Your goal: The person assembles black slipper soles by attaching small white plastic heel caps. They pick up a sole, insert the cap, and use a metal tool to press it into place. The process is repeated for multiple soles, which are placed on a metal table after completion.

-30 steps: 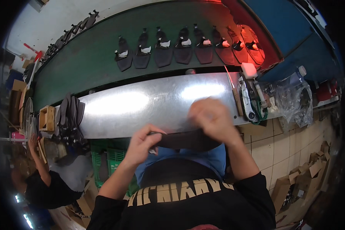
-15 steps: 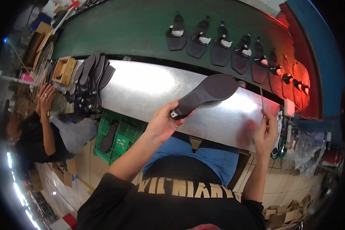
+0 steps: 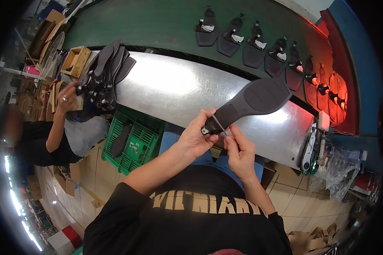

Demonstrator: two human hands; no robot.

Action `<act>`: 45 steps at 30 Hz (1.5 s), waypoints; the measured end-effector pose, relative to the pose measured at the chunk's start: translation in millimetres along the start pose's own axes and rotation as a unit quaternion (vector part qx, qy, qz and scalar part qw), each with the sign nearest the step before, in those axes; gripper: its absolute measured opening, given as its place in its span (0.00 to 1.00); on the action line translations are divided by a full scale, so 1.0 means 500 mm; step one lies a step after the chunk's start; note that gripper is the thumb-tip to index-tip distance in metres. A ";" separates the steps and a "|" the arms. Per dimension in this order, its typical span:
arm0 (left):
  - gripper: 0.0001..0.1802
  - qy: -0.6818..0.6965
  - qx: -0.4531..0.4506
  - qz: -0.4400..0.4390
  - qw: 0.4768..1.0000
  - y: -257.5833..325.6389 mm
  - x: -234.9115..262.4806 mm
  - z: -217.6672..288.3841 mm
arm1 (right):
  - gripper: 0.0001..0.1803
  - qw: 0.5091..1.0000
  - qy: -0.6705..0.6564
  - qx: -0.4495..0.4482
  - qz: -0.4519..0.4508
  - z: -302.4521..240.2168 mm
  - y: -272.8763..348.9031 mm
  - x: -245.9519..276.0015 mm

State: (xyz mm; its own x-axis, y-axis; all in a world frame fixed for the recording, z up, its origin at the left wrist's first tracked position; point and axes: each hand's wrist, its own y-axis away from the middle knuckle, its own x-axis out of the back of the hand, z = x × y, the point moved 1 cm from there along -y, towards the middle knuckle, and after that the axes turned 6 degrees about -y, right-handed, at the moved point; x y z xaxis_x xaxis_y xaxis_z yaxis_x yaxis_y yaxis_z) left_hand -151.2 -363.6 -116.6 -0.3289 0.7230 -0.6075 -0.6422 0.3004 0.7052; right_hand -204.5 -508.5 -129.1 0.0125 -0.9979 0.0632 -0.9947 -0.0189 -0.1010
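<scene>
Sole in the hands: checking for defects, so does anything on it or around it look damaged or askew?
Nothing stands out. The left hand holds the dark sole by its heel end, tread up, while the right hand pinches a thin pale strip there. The tread looks whole. Shoes on the green belt lie in an even row.

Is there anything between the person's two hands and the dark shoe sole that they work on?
No, nothing visible. The left hand already grips the heel end of the dark shoe sole, held above the metal table. The right hand touches a thin pale strip at that same heel end.
</scene>
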 end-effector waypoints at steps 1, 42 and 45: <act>0.15 -0.009 -0.006 -0.006 1.000 0.002 0.011 -0.003 | 0.21 0.999 -0.032 -0.027 0.000 -0.001 0.002 0.002; 0.30 -0.072 -0.156 -0.038 0.984 -0.021 -0.033 0.031 | 0.06 0.988 0.113 0.099 -0.024 -0.056 -0.010 0.041; 0.26 0.098 -0.064 -0.187 0.975 -0.045 -0.025 -0.003 | 0.03 0.989 0.128 0.075 -0.011 -0.061 -0.024 0.039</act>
State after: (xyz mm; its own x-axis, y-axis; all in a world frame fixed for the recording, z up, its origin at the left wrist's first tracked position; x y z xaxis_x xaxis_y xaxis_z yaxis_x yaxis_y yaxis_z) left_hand -133.8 -380.3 -125.6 -0.1726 0.4407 -0.8809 -0.8201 0.4310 0.3763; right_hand -195.2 -525.8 -96.5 -0.0110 -0.9495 0.3135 -0.9678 -0.0687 -0.2421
